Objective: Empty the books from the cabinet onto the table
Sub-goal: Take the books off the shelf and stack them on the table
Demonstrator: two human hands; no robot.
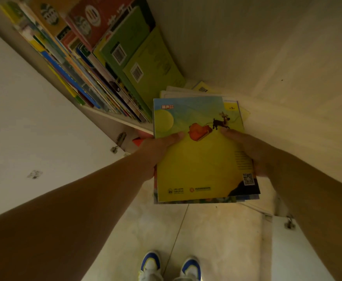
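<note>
Shoes point(170, 266) at 6 o'clock on pale floor point(216, 236) | L hand point(156, 151) + R hand point(253, 151) grip stack point(198, 159) by side edges, thumbs on top, I'd say so thin books don't slide | more books point(97, 63) lean in cabinet point(247, 47) at 11 | table not in view

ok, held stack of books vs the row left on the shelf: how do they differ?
The held stack lies flat, cover up, gripped at its sides by the left hand and right hand; the shelf row stands on edge, leaning, and no hand touches it. The held stack is only a few books; the shelf row holds many more. Both are thin, colourful paperbacks.
</note>
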